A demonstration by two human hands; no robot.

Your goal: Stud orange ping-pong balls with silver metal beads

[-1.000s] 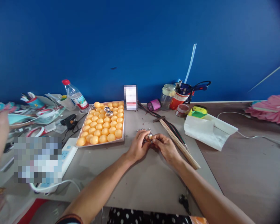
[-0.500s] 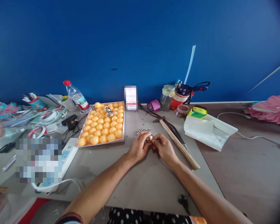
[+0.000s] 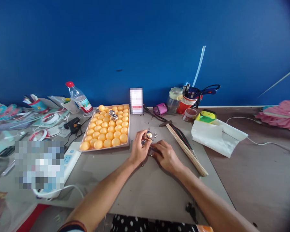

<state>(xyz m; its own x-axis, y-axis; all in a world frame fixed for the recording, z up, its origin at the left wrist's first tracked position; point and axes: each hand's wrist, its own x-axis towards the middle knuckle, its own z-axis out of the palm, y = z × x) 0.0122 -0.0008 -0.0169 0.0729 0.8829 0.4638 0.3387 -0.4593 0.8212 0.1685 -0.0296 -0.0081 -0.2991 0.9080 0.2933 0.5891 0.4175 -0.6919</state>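
The right hand (image 3: 168, 158) has come off the shiny ball (image 3: 149, 135).
The left hand (image 3: 138, 151) pinches the ball in its fingers, just over the desk (image 3: 135, 193). The right fingers curl by small beads (image 3: 155, 135); I can't tell if they hold one. Farther out, the box (image 3: 129, 137) has lots of orange balls (image 3: 116, 142) and some shiny ones (image 3: 114, 117).

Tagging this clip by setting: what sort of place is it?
Probably a small craft workspace: the left hand holds a shiny ball near a tray of orange balls, with a bundle of thin sticks alongside.
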